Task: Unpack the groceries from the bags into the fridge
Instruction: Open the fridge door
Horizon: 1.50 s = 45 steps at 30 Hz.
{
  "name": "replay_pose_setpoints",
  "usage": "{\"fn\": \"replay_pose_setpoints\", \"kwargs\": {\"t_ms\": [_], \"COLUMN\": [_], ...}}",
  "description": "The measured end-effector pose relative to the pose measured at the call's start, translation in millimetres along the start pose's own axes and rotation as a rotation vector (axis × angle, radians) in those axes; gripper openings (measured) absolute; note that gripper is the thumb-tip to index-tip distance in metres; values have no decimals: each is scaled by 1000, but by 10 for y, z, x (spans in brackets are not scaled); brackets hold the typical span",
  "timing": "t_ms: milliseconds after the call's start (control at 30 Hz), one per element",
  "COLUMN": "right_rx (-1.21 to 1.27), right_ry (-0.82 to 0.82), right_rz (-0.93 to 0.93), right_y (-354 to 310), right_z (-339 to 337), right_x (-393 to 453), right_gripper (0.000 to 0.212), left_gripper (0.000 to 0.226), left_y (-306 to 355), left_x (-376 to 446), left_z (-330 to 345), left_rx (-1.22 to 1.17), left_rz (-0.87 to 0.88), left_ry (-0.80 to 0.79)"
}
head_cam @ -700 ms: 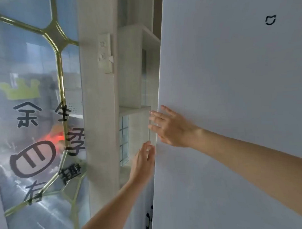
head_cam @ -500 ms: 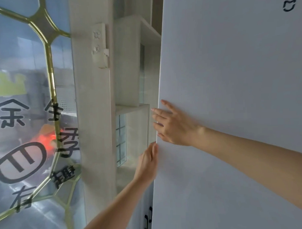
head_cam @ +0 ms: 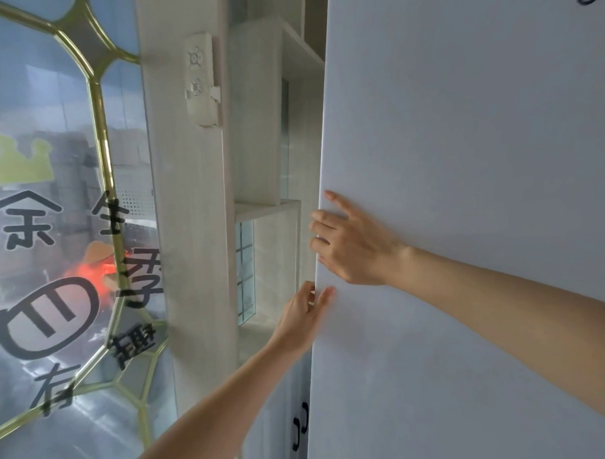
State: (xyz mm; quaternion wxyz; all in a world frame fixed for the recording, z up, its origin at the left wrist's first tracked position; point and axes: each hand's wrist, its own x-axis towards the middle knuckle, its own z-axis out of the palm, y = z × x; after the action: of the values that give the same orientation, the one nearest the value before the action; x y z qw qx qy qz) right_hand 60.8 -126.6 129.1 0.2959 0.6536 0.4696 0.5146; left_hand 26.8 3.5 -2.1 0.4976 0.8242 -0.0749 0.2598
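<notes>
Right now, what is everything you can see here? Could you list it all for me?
fridge door: one, white, fills the right side, small dark logo at top right
window: one, gold-framed panes with black characters and a yellow-green crown sticker, far left
pillar: one, pale wood-grain, beside the window
switch panel: one, white, on the pillar
shelf unit: one, pale, between pillar and fridge
cabinet handles: two, black, low down
left hand: one, fingers at the door's edge
right hand: one, fingers spread at the door's edge
</notes>
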Motion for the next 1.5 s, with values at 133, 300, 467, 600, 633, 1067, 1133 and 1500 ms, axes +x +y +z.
{"fn": "replay_pose_setpoints", "kwargs": {"t_ms": [133,300,467,600,633,1067,1133,1500], "right_rx": [-4,25,58,68,75,344,375,479], "right_ry": [-21,33,5,10,5,155,117,49], "right_rz": [-1,-33,-44,-3,22,596,708,792], "right_y": [-7,-80,-165,-318,-374,-1051,-1048,-1194], "right_z": [-61,-219,-614,-1017,-1130,-2828,-3014,-3775], "right_x": [-6,-47,-81,-149,-172,-1045,-1198,-2053], "right_gripper": [23,28,32,32,32,50,56,61], "left_gripper": [29,36,34,28,28,29,26,85], "left_y": [73,124,260,344,372,1017,1145,1758], "left_x": [-64,-314,-669,-963,-1049,-2596,-2791,-3587], "left_z": [3,-151,-334,-473,-489,-509,-461,-85], "left_rx": [-36,10,47,94,99,160,15,-146], "left_rz": [-9,79,126,157,172,252,220,190], "left_ry": [34,45,27,-4,9,49,6,-114]}}
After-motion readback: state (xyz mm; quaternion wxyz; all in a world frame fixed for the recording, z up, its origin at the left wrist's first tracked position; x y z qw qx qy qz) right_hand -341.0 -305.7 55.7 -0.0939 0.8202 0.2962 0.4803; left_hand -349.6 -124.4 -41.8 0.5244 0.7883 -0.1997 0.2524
